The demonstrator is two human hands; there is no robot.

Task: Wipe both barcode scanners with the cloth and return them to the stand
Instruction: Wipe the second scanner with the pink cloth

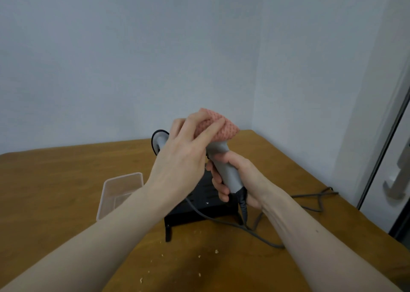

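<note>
My right hand (235, 181) grips the grey handle of a barcode scanner (224, 165), held upright above the black stand (204, 207). A pink waffle cloth (218, 126) covers the scanner's head, and my left hand (186, 156) presses that cloth down onto it. The second grey scanner (159, 141) pokes out behind my left hand, over the stand's far end; most of it is hidden. Grey cables (261, 240) run from the scanners across the wooden table (55, 181).
A clear plastic tub (119, 192) lies left of the stand. Small crumbs (216, 251) are scattered on the table near me. The cable loops toward the table's right edge (319, 198). A pale wall stands behind, and a door with a metal handle (397, 181) is at the right.
</note>
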